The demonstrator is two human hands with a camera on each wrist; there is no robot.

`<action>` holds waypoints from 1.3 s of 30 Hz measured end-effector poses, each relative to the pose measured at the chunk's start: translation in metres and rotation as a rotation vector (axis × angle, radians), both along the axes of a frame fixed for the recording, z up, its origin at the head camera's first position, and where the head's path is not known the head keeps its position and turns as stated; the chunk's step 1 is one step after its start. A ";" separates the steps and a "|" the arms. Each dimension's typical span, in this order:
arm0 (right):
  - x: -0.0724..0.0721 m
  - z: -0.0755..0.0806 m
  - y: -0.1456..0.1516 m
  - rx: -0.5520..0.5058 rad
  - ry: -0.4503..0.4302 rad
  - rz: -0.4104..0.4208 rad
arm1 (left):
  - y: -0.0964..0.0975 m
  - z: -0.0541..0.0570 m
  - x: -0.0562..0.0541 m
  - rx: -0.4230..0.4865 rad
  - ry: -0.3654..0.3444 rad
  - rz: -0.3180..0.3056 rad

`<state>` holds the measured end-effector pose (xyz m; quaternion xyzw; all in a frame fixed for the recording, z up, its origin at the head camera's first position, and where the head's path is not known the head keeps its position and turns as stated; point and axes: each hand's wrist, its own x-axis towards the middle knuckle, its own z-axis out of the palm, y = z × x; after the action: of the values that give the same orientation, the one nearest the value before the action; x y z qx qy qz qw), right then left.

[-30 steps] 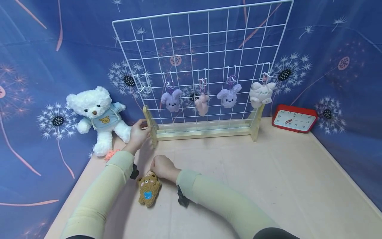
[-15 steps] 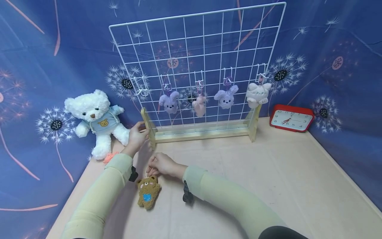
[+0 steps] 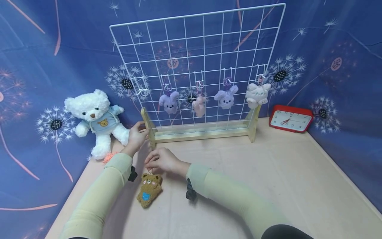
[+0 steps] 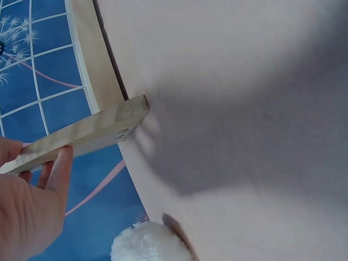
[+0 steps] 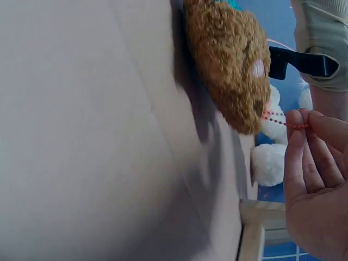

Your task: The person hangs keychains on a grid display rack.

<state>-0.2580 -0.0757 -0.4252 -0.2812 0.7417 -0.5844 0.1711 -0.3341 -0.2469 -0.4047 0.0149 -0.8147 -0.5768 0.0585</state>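
My right hand (image 3: 164, 160) pinches the thin bead chain (image 5: 276, 120) of a brown plush bear keychain (image 3: 150, 191) between thumb and fingertips. The bear, with pink cheeks and a blue patch on its belly, is tilted below the hand. My left hand (image 3: 138, 138) grips the wooden end support (image 4: 103, 126) of a white wire grid rack (image 3: 194, 63), thumb on one face and fingers on the other. On the rack's hooks hang a lilac bunny (image 3: 169, 103), a pinkish plush (image 3: 199, 105), another lilac bunny (image 3: 226, 98) and a white plush (image 3: 258, 95).
A white teddy bear (image 3: 99, 121) in a blue hoodie sits left of the rack, near my left forearm. Something coral-coloured (image 3: 109, 157) lies at its foot. Bare hooks (image 3: 141, 88) are at the rack's left edge. A red clock (image 3: 290, 119) stands at the right.
My right hand has moved a little up and away, still pinching the chain, and the brown bear has tilted. My left hand keeps its grip on the rack's end support. The view has shifted slightly.
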 end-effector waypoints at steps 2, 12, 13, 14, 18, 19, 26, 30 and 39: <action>-0.001 0.004 0.003 0.025 0.040 0.004 | 0.000 0.001 0.000 -0.001 0.000 -0.001; -0.011 0.025 0.015 0.108 0.180 0.054 | 0.001 0.003 -0.002 -0.006 -0.004 -0.002; -0.013 0.027 0.016 0.118 0.203 0.059 | 0.002 0.003 -0.003 -0.008 -0.002 -0.002; -0.014 0.029 0.017 0.123 0.220 0.064 | 0.002 0.003 -0.002 -0.012 -0.002 -0.002; -0.019 0.040 0.022 0.128 0.233 0.081 | 0.003 0.003 -0.002 -0.017 -0.003 -0.005; -0.021 0.043 0.024 0.121 0.217 0.090 | 0.003 0.003 -0.002 -0.018 -0.005 -0.005; -0.029 0.063 0.029 0.035 0.048 0.101 | 0.001 0.001 0.000 -0.010 0.003 0.000; -0.035 0.076 0.030 -0.001 0.024 0.079 | 0.001 -0.001 -0.002 -0.015 0.012 0.003; -0.040 0.111 0.030 -0.015 0.027 0.027 | 0.000 0.003 0.002 -0.018 -0.040 0.010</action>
<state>-0.2981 -0.0454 -0.3144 -0.3006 0.7357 -0.5835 0.1669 -0.3317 -0.2469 -0.4022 0.0299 -0.8208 -0.5686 0.0452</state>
